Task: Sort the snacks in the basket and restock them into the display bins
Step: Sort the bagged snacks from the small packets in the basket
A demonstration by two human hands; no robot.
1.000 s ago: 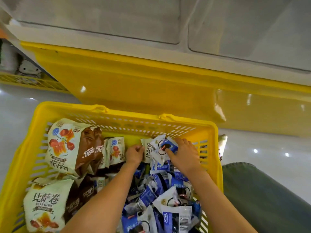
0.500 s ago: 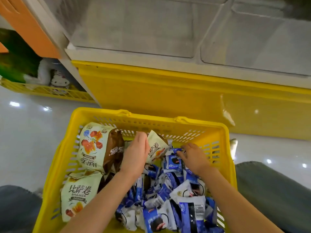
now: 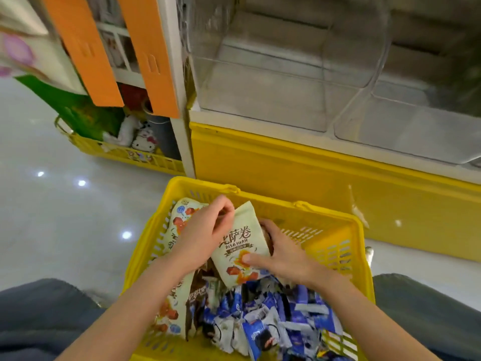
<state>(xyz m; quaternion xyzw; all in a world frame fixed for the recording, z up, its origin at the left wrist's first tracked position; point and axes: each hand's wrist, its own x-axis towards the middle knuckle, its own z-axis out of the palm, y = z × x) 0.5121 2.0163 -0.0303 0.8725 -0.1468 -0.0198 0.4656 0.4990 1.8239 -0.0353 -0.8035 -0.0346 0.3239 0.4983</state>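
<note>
Here, clear display bins [image 3: 286, 82] stand just beyond the yellow basket [image 3: 361, 256]. Above the basket's middle a cream biscuit-roll packet [image 3: 242, 246] is held tilted. The left hand [image 3: 205, 230] closes its grip on the packet's upper edge; the right hand [image 3: 283, 254] grips its lower side, thumb in front. Small blue packets [image 3: 273, 324] fill the basket's near right.

Smooth, moulded yellow plastic is showing on the slotted basket [image 3: 328, 214], where a cream snack packet [image 3: 238, 243] is presenting a matt film skin. The small blue-and-white wrappers [image 3: 273, 324] are catching the light like glossy foil. Clear, hard plastic display bins [image 3: 273, 95] are sitting over a shiny yellow base panel [image 3: 286, 173], the polished pale floor [image 3: 52, 217] is mirroring spots of light, and grey trousers [image 3: 429, 313] are looking like soft matt cloth.
</note>
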